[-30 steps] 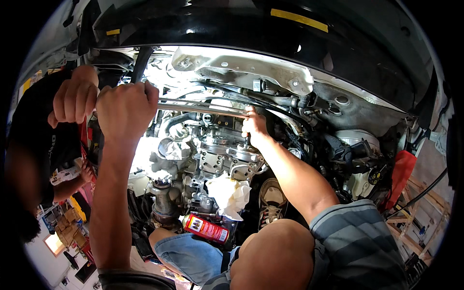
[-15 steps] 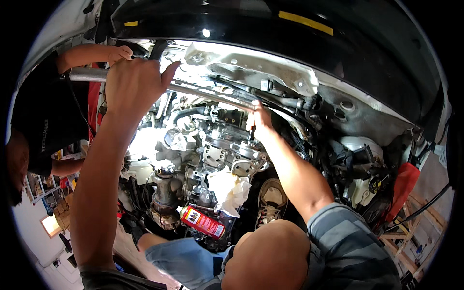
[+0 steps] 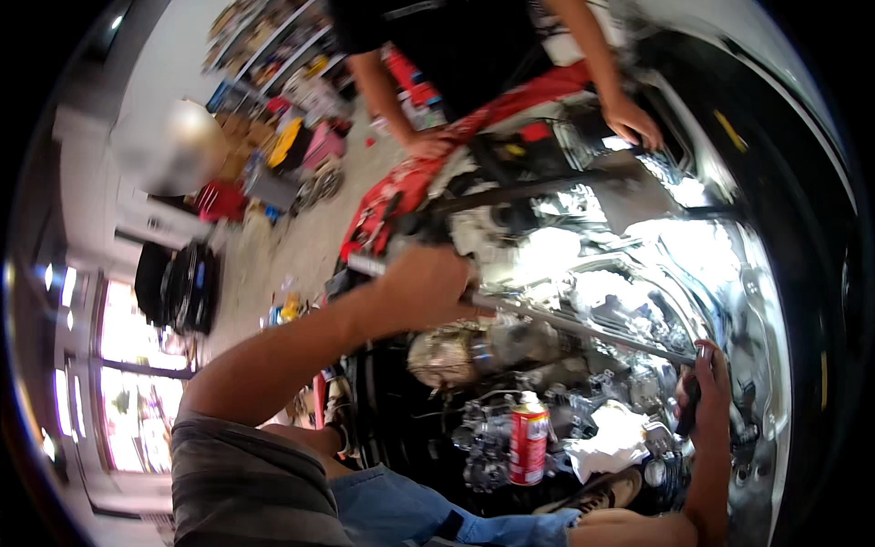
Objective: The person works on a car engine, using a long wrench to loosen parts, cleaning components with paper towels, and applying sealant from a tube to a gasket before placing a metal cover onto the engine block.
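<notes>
Long metal bar (image 3: 592, 332) was held over engine (image 3: 643, 387).
Left hand (image 3: 430, 283) gripped near one end; right hand (image 3: 713, 378) curled around the other.

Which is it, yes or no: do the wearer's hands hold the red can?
No: the red can touches neither left hand nor right hand.

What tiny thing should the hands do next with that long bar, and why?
Maybe ease the long metal bar a little with the left hand, while the right hand steadies its far end: the left grips it near one end, and the right is curled at the other.
</notes>
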`<act>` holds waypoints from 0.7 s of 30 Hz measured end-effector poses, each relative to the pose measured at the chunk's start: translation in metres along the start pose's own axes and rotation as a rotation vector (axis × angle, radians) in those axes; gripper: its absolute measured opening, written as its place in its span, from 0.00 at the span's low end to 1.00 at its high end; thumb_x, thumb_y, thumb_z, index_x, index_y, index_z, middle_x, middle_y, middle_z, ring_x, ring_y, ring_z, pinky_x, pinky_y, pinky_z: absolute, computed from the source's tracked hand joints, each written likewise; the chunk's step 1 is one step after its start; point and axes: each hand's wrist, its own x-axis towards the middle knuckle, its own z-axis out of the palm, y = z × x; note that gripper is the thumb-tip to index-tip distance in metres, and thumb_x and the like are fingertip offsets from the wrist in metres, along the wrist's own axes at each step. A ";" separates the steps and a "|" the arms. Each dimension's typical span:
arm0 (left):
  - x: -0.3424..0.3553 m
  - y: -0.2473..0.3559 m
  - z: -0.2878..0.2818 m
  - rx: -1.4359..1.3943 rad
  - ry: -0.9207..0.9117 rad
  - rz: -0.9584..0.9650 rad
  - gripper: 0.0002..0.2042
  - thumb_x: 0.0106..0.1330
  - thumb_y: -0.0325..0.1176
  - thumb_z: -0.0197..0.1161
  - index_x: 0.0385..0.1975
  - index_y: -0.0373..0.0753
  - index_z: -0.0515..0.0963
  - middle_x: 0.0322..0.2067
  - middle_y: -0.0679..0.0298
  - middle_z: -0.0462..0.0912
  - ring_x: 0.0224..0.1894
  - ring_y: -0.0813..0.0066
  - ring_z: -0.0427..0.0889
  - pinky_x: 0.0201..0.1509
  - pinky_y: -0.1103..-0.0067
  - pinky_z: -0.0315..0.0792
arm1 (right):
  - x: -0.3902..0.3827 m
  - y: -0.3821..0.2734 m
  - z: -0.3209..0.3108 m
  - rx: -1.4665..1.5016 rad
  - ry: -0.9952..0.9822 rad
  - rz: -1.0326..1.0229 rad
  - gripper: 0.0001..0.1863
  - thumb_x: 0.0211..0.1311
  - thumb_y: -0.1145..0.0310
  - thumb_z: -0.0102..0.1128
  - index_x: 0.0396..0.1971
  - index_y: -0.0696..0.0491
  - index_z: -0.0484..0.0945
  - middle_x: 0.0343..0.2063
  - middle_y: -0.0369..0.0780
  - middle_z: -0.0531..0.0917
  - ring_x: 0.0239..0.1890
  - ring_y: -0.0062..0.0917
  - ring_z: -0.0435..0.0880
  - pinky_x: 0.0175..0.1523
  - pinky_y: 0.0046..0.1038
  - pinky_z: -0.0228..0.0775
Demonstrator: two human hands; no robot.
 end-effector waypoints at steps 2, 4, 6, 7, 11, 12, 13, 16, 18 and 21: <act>-0.066 -0.055 0.051 -0.263 0.011 -0.022 0.23 0.56 0.57 0.62 0.22 0.39 0.76 0.18 0.57 0.77 0.25 0.54 0.79 0.29 0.64 0.72 | -0.007 -0.008 0.056 -0.061 -0.164 0.079 0.17 0.67 0.66 0.49 0.53 0.52 0.63 0.22 0.36 0.72 0.15 0.18 0.70 0.16 0.22 0.66; -0.119 -0.108 0.099 -0.325 0.043 -0.100 0.21 0.55 0.55 0.64 0.23 0.39 0.76 0.17 0.56 0.76 0.24 0.53 0.78 0.28 0.65 0.71 | -0.011 -0.009 0.125 -0.109 -0.334 0.164 0.19 0.65 0.69 0.50 0.56 0.52 0.62 0.25 0.38 0.74 0.18 0.21 0.75 0.21 0.24 0.72; -0.164 -0.162 0.143 -0.441 0.085 -0.175 0.21 0.55 0.54 0.64 0.24 0.39 0.77 0.17 0.55 0.75 0.24 0.52 0.78 0.29 0.65 0.71 | -0.006 -0.006 0.198 -0.298 -0.455 0.237 0.23 0.64 0.70 0.52 0.58 0.54 0.59 0.27 0.40 0.75 0.21 0.22 0.76 0.24 0.26 0.73; -0.182 -0.189 0.169 -0.490 0.126 -0.213 0.21 0.55 0.54 0.64 0.23 0.39 0.78 0.17 0.54 0.76 0.25 0.52 0.78 0.29 0.64 0.71 | 0.001 0.001 0.238 -0.355 -0.535 0.240 0.24 0.64 0.71 0.52 0.58 0.55 0.59 0.28 0.41 0.76 0.21 0.22 0.76 0.26 0.26 0.73; -0.231 -0.276 0.248 -0.682 0.165 -0.503 0.21 0.53 0.54 0.66 0.24 0.38 0.78 0.16 0.55 0.76 0.24 0.51 0.78 0.29 0.64 0.71 | 0.051 0.034 0.406 -0.674 -0.519 0.175 0.27 0.63 0.70 0.56 0.59 0.59 0.57 0.26 0.39 0.77 0.21 0.21 0.76 0.27 0.27 0.71; -0.235 -0.290 0.272 -0.733 0.272 -0.524 0.20 0.52 0.53 0.67 0.26 0.38 0.80 0.16 0.54 0.76 0.24 0.52 0.78 0.29 0.64 0.70 | 0.071 0.047 0.442 -0.672 -0.507 0.104 0.26 0.62 0.70 0.56 0.57 0.59 0.60 0.25 0.39 0.78 0.22 0.20 0.76 0.26 0.26 0.70; -0.235 -0.301 0.287 -0.775 0.268 -0.601 0.21 0.52 0.54 0.67 0.27 0.38 0.80 0.16 0.54 0.77 0.24 0.53 0.79 0.29 0.64 0.70 | 0.095 0.065 0.476 -0.661 -0.498 0.039 0.24 0.62 0.69 0.57 0.56 0.60 0.63 0.25 0.39 0.78 0.23 0.20 0.77 0.26 0.25 0.69; -0.235 -0.335 0.344 -0.899 0.275 -0.783 0.23 0.54 0.57 0.64 0.29 0.39 0.81 0.17 0.53 0.78 0.23 0.54 0.79 0.29 0.64 0.71 | 0.157 0.102 0.573 -0.904 -0.593 -0.240 0.22 0.58 0.66 0.61 0.50 0.61 0.71 0.30 0.43 0.81 0.28 0.26 0.80 0.33 0.31 0.71; -0.237 -0.344 0.370 -0.916 0.347 -0.867 0.23 0.53 0.55 0.66 0.29 0.37 0.81 0.17 0.53 0.78 0.21 0.57 0.79 0.28 0.66 0.71 | 0.179 0.131 0.624 -1.152 -0.534 -0.587 0.21 0.56 0.66 0.61 0.48 0.60 0.73 0.34 0.47 0.82 0.35 0.39 0.81 0.44 0.36 0.71; -0.233 -0.353 0.396 -0.950 0.405 -0.993 0.23 0.56 0.57 0.62 0.32 0.39 0.81 0.18 0.51 0.79 0.24 0.53 0.80 0.29 0.63 0.71 | 0.173 0.144 0.681 -1.222 -0.444 -0.647 0.20 0.56 0.68 0.59 0.49 0.59 0.72 0.40 0.49 0.80 0.43 0.42 0.79 0.47 0.36 0.70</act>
